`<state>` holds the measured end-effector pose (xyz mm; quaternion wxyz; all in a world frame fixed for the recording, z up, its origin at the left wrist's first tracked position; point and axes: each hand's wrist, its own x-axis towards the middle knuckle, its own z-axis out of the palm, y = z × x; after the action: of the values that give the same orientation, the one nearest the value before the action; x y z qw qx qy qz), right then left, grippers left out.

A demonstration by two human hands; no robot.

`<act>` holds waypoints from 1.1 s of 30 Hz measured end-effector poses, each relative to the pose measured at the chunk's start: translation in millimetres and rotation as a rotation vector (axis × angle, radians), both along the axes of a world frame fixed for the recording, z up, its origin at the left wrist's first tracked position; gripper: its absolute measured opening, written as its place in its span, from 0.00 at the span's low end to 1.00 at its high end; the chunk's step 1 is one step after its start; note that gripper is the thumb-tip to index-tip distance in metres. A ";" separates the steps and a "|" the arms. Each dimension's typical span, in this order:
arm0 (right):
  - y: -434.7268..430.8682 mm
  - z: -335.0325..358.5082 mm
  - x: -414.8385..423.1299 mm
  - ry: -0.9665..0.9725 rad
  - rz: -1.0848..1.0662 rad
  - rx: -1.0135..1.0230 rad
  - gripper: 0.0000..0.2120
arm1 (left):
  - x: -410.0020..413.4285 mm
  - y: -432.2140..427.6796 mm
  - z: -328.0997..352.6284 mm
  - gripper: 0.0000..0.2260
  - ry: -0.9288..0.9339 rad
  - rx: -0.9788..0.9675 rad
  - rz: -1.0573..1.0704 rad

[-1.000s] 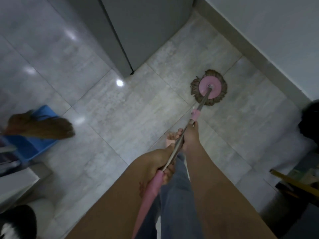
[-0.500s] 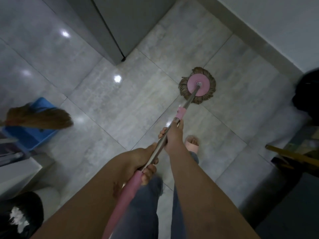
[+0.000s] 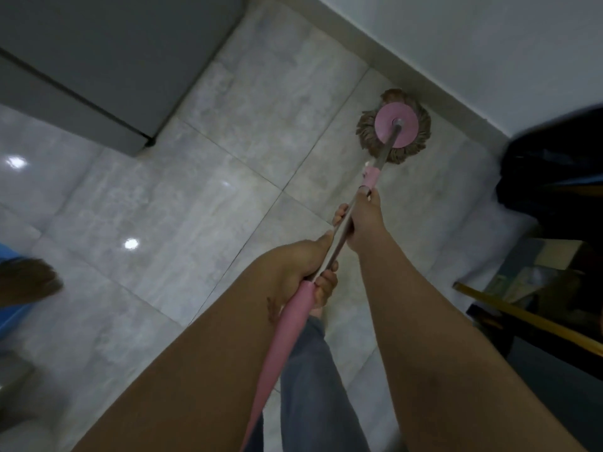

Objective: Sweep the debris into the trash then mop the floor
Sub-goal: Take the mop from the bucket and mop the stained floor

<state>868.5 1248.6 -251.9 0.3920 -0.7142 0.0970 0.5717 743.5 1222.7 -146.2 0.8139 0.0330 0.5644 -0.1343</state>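
Observation:
A mop with a round pink disc and brown strands, the mop head (image 3: 395, 128), lies flat on the grey tiled floor (image 3: 182, 203), touching the baseboard of the white wall. Its metal shaft runs back to a pink handle (image 3: 287, 334). My right hand (image 3: 362, 220) grips the metal shaft just below a pink collar. My left hand (image 3: 306, 265) grips lower, where the pink handle begins. A brown broom head (image 3: 27, 282) lies at the left edge over a blue dustpan (image 3: 9, 316).
A grey cabinet or appliance (image 3: 98, 60) stands at the upper left. The white wall (image 3: 489, 44) runs along the upper right. A black object (image 3: 554, 164) and a yellow-edged piece of furniture (image 3: 528, 321) crowd the right side. My jeans-clad leg (image 3: 313, 380) is below the handle.
The mop head has been pushed forward and right, from the middle of the tiles to the baseboard. Both hands kept their grip on the mop, and the view swung right.

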 end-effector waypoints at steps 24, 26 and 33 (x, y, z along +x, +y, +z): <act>-223.2 24.6 -165.6 -0.022 -0.091 -0.098 0.14 | -157.7 -199.3 50.0 0.25 0.068 -0.002 -0.134; -243.9 32.0 -195.3 0.034 -0.108 -0.093 0.13 | -186.5 -217.3 59.9 0.24 0.095 -0.015 -0.136; -246.0 35.1 -211.4 0.133 -0.118 -0.043 0.16 | -199.3 -216.7 62.3 0.24 0.162 0.008 -0.206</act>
<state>657.0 1002.6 -216.8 0.4023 -0.6758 0.1770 0.5917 544.2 1006.1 -83.9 0.7474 0.0831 0.6223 -0.2174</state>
